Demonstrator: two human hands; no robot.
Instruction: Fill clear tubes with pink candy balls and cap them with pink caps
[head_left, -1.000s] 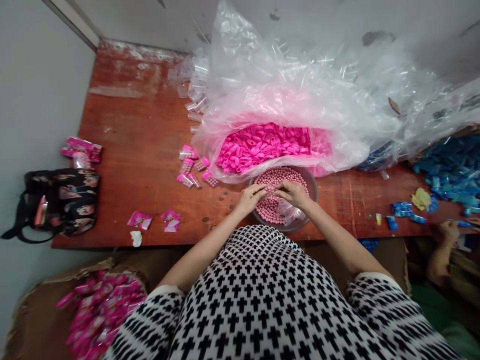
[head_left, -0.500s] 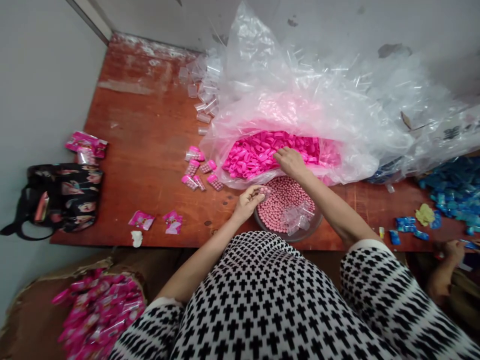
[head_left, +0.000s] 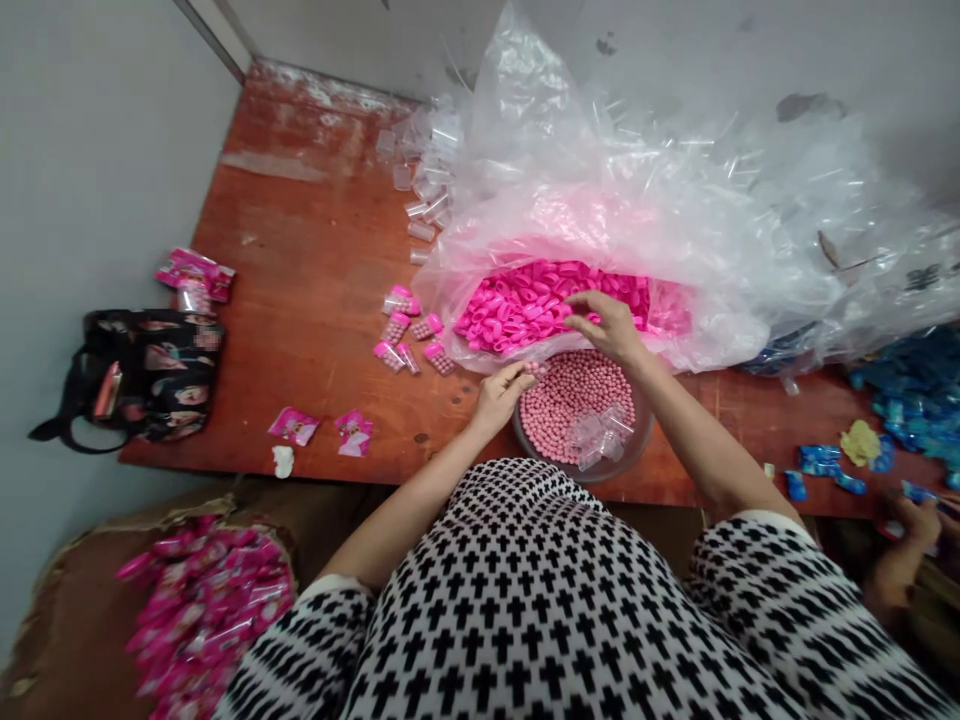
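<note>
My left hand pinches a small clear container filled with pink balls at the left rim of a bowl. Small round pink balls fill that bowl, and a few clear plastic containers lie on top of them. Over the front of an open plastic bag is my right hand, thumb and fingers apart, with nothing visible between them. Loose bright pink plastic caps are heaped inside the bag. Several filled, pink-capped containers lie left of the bag.
Clear containers are scattered behind on the wooden table. Pink packets and a dark patterned bag are at left. A box below holds pink packets. At right are blue packets and another person's hand.
My right hand has lifted slightly off the caps, and its fingers have spread. The left hand with the container has tilted a little upward. The whole view has shifted slightly.
</note>
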